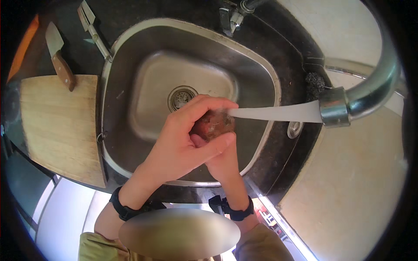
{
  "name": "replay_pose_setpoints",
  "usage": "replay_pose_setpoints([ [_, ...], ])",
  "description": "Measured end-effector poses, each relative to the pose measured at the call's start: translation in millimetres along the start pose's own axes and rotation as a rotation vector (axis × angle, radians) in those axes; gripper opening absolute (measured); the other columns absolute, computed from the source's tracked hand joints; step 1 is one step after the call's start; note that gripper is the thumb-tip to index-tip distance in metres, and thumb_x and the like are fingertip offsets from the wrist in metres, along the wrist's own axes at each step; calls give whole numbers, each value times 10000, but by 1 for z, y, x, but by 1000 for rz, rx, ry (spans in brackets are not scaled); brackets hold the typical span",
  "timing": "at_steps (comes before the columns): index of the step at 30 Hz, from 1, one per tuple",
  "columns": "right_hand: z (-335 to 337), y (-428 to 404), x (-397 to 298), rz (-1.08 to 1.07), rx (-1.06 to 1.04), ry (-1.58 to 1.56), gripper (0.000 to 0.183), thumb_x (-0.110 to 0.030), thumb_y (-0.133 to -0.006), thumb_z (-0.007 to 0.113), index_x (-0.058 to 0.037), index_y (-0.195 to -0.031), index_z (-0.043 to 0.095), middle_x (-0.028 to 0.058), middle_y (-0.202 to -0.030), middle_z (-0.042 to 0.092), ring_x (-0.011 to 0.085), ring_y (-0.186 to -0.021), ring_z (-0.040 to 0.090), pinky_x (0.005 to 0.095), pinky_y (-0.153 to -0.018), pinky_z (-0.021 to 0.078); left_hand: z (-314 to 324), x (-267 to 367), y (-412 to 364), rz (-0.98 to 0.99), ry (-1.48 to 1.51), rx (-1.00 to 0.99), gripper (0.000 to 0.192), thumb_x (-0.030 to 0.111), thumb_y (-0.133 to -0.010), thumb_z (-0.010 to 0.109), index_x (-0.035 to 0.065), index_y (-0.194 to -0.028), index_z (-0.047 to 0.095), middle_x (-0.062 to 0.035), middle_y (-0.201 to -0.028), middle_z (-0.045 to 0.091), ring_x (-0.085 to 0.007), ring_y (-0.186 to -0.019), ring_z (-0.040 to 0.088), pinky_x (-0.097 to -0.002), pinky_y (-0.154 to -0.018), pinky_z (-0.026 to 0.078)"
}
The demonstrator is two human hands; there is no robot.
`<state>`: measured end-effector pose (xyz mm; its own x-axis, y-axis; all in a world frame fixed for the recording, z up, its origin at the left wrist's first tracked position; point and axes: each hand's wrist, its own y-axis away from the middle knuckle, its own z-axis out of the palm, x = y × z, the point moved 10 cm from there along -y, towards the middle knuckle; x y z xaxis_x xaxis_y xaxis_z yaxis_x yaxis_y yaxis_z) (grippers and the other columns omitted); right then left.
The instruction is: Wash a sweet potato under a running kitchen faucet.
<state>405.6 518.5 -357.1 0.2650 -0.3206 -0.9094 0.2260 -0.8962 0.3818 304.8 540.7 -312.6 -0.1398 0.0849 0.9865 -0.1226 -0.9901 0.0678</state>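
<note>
Over the steel sink, my left hand (183, 137) is curled around a round, reddish-brown root vegetable (214, 125), with its thumb and fingers on either side. My right hand (223, 161) cups the same vegetable from below. Most of its fingers are hidden behind my left hand. A stream of water (277, 113) runs from the metal faucet (336, 107) onto the vegetable's right side. The vegetable's skin looks rough and wet, with dark patches. Below my hands lies the sink basin (153, 111) with its round drain strainer (181, 98), partly covered by my left hand.
Left of the sink lies a wooden cutting board (62, 127); a wood-handled knife (62, 65) overlaps its far edge. A metal peeler (96, 37) rests by the sink rim. A steel-wool scrubber (315, 83) sits right of the basin, and a small tap (233, 21) stands behind it.
</note>
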Motion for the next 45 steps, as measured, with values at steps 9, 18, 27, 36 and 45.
replay_pose_setpoints([
  [9,-6,2,6,-53,81,-12,332,-144,-756,760,-4,-1027,627,121,-959,690,209,-911,678,344,-795,526,3,-14,3,-43,21,17,400,76,-765,739,60,-1139,601,-67,-996,574,-152,-848,571,-268,-758,465],
  [18,-8,3,0,-40,9,40,350,-65,-714,754,6,-1030,620,87,-970,674,192,-890,657,325,-775,527,25,-40,-17,-254,366,-229,305,121,-755,767,19,-991,601,-25,-897,624,-83,-858,579,-225,-764,457],
  [27,-26,3,0,-112,99,126,511,-102,-645,836,-1,-1080,590,95,-1029,631,218,-991,615,368,-887,487,27,-28,-22,-137,136,-49,201,142,-769,696,9,-875,590,-82,-740,611,-153,-690,599,-300,-640,478],
  [36,-6,0,11,179,-279,0,570,-167,-616,880,-7,-1087,603,94,-1084,622,206,-1018,603,354,-896,480,33,-31,-27,-155,371,-272,231,162,-758,761,19,-843,601,-2,-702,618,-45,-621,554,-221,-567,438],
  [45,1,-10,10,101,-334,228,443,-57,-610,852,36,-966,605,66,-933,662,139,-822,641,293,-749,536,30,-44,-27,-382,181,-189,126,80,-779,709,8,-794,607,-14,-677,592,-46,-607,563,-194,-530,426],
])
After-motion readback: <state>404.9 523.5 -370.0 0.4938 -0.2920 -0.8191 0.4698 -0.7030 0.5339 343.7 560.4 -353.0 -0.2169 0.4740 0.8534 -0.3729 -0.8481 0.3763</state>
